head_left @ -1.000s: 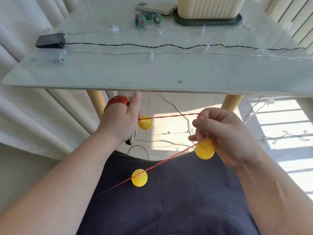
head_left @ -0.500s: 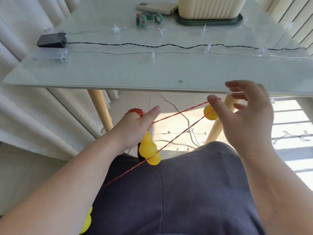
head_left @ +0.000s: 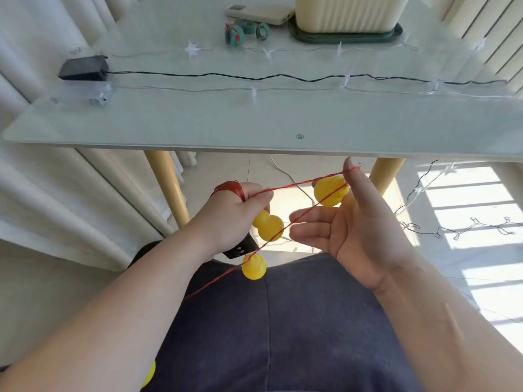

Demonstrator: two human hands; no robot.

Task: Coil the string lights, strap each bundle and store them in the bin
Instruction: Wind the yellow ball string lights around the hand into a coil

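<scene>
The left hand (head_left: 235, 213) grips the red wire coil (head_left: 229, 189), half hiding a black box (head_left: 240, 249). From it the wire runs rightward, over the thumb of the spread right hand (head_left: 356, 233).

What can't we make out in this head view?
Head view only:
- bin: top cut off by the frame edge, contents unseen.
- black box: mostly hidden under the left hand.
- red wire: trailing end hidden behind the left forearm.
- strap rolls: too small to count.
</scene>
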